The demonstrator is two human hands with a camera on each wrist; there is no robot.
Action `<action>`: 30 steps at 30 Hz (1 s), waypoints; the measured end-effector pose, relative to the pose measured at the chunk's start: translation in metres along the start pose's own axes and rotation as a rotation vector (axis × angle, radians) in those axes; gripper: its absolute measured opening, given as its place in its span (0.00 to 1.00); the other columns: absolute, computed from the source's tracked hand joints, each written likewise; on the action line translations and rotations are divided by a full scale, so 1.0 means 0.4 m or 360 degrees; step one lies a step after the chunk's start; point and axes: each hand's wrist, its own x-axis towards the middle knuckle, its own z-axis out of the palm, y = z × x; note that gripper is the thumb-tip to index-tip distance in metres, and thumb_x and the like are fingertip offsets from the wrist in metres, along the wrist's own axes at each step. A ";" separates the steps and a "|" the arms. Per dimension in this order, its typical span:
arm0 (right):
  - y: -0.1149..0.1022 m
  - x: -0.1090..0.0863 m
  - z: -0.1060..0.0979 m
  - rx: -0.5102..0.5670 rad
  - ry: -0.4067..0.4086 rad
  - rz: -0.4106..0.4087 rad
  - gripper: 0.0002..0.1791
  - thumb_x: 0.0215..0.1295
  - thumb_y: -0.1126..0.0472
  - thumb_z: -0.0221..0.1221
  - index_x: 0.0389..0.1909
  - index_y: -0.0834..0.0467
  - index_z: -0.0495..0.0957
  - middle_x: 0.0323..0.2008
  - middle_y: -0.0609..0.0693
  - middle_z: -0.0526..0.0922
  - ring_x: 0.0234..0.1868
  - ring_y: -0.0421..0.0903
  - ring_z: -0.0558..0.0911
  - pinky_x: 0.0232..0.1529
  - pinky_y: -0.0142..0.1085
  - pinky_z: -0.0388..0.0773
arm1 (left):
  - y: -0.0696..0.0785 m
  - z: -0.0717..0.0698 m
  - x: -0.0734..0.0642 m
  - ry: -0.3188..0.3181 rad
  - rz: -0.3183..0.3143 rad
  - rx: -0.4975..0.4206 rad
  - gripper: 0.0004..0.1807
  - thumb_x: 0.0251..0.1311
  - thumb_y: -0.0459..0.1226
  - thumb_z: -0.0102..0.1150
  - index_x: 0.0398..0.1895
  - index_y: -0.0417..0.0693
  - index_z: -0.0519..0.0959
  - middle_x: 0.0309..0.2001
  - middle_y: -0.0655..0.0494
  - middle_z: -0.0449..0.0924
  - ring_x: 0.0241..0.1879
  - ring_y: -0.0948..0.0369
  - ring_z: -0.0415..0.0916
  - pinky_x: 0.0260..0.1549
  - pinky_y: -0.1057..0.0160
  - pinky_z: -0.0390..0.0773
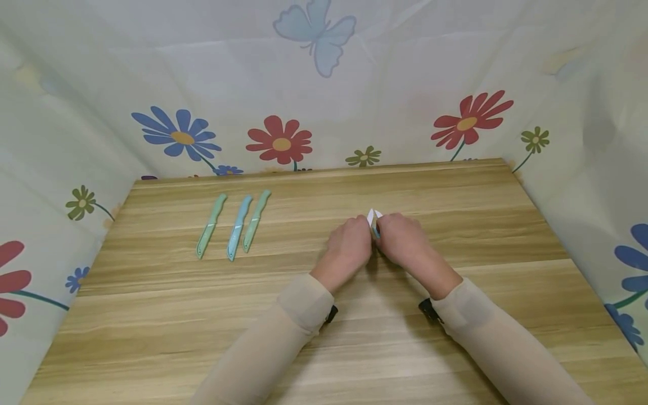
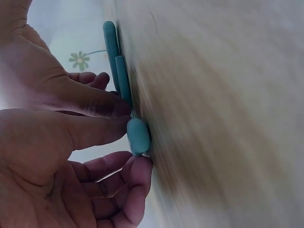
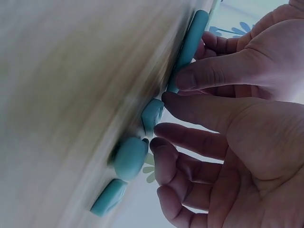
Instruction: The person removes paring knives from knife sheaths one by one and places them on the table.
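Wooden table (image 1: pixel 167 326), three knives (image 1: pixel 243 211) in sheaths (image 1: pixel 234 243), left fingers (image 2: pixel 141 173) and right fingers (image 3: pixel 194 139) clamped on teal handles (image 2: pixel 137 135).

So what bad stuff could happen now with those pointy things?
Two pale pointed tips that look like blades poke out between the left grip and the right grip, so a slip might nick a finger. Also, the left grip pinches a rounded teal handle that could twist or pop loose if it's held too lightly.
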 end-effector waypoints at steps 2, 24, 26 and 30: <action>0.001 -0.002 0.001 -0.0024 0.0004 -0.0004 0.14 0.71 0.62 0.62 0.23 0.56 0.76 0.24 0.52 0.79 0.28 0.51 0.79 0.35 0.55 0.81 | -0.001 0.002 0.001 0.0003 0.0007 0.0026 0.05 0.75 0.34 0.55 0.41 0.42 0.79 0.39 0.46 0.85 0.34 0.53 0.84 0.30 0.51 0.84; 0.005 -0.007 -0.007 -0.0100 -0.0023 -0.0012 0.13 0.71 0.63 0.62 0.23 0.55 0.78 0.25 0.50 0.80 0.28 0.50 0.80 0.35 0.53 0.81 | 0.008 0.010 0.004 -0.0017 0.0032 0.0079 0.03 0.71 0.36 0.61 0.41 0.45 0.79 0.39 0.50 0.85 0.39 0.52 0.85 0.43 0.46 0.83; 0.005 -0.008 -0.008 -0.0108 -0.0026 -0.0018 0.14 0.71 0.63 0.62 0.23 0.55 0.77 0.25 0.50 0.80 0.27 0.50 0.80 0.33 0.51 0.81 | 0.008 0.009 0.005 -0.0021 0.0035 0.0072 0.03 0.70 0.36 0.62 0.40 0.46 0.79 0.38 0.50 0.84 0.38 0.52 0.85 0.42 0.47 0.84; 0.007 -0.008 -0.010 -0.0094 -0.0035 -0.0014 0.14 0.72 0.63 0.62 0.23 0.54 0.77 0.24 0.49 0.79 0.26 0.49 0.79 0.32 0.50 0.80 | 0.010 0.008 0.006 -0.0035 0.0039 0.0059 0.03 0.69 0.35 0.63 0.39 0.46 0.78 0.37 0.51 0.84 0.36 0.54 0.83 0.41 0.47 0.83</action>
